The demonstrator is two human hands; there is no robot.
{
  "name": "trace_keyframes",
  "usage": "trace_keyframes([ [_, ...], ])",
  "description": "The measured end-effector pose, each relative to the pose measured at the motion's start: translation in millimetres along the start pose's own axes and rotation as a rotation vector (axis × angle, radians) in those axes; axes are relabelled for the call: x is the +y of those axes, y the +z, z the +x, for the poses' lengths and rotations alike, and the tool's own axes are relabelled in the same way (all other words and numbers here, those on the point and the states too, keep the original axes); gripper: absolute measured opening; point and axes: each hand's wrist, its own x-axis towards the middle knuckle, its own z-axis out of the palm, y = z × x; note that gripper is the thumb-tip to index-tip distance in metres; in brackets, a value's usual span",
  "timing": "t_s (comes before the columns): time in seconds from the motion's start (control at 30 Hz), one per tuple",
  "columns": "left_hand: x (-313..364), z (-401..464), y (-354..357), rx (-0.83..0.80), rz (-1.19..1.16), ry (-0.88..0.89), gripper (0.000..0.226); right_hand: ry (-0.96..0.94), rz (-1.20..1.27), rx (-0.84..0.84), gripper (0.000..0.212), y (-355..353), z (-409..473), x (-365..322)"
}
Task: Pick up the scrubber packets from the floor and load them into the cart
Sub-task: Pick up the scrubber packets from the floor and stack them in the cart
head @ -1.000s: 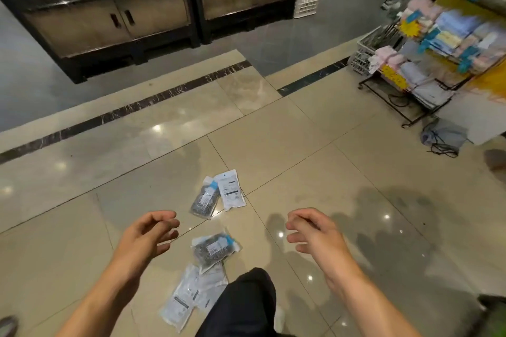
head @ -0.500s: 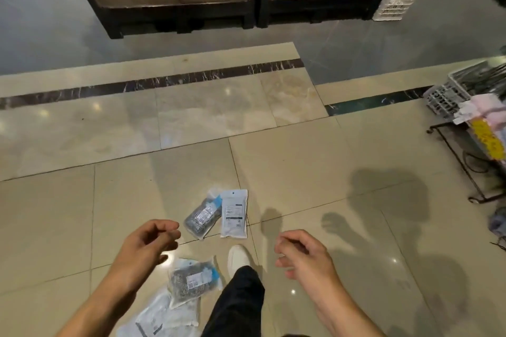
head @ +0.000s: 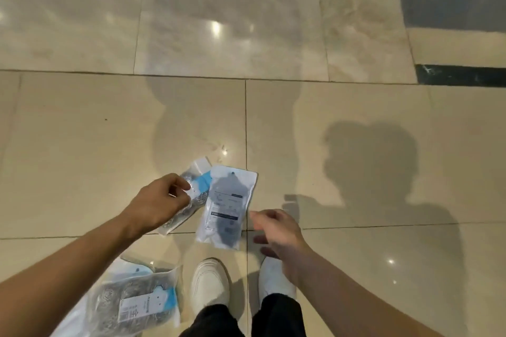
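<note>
Fingers of the left hand curl down onto the scrubber packet, thumb and forefinger closing at its blue-and-white label; whether they already pinch it or only touch is hard to tell through the blur. The right hand hovers with fingers loose and apart, holding nothing.

In the head view, the landmark is the white packet, lying flat, printed side up. The scrubber packet lies just left of it, its top end tucked partly under the white packet's edge, its long axis slanting from lower left to upper right, away from the person. The left hand is on it; the right hand is just right of the white packet's lower corner, so likely the nearer hand for that one. A third packet lies below and left of the white packet, beside the left shoe.

The floor is glossy beige tile, slippery-looking under flat plastic, with room all round. No cart is in view.
</note>
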Motion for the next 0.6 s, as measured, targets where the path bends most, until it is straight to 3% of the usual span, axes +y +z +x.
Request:
trace_keyframes([
  [0.1,-51.2,79.4,39.5,0.019,0.141,-0.031,0.041,0.044,-0.087,-0.02,0.051,25.6,104.9,11.6],
  [0.23,-107.2,146.8,73.4,0.053,0.381,-0.077,0.103,0.123,-0.206,-0.028,0.073,62.0,207.1,39.4],
  [0.33,-139.7,175.3,84.7,0.036,0.471,-0.139,0.11,0.169,-0.234,0.065,0.11,87.3,259.5,64.1],
  [0.37,-148.7,181.2,87.1,0.039,0.467,-0.149,0.11,0.157,-0.232,0.108,0.108,91.7,271.8,71.6],
  [0.47,-158.1,191.0,91.0,0.09,0.493,-0.184,0.114,0.14,-0.196,0.165,0.067,99.9,285.0,78.1],
  [0.53,-154.1,188.4,90.0,0.102,0.511,-0.221,0.099,0.119,-0.13,0.14,0.038,101.6,285.6,78.1],
  [0.6,-149.2,172.6,87.0,0.081,0.474,-0.269,0.077,0.037,-0.092,0.112,0.03,101.0,274.4,73.5],
])
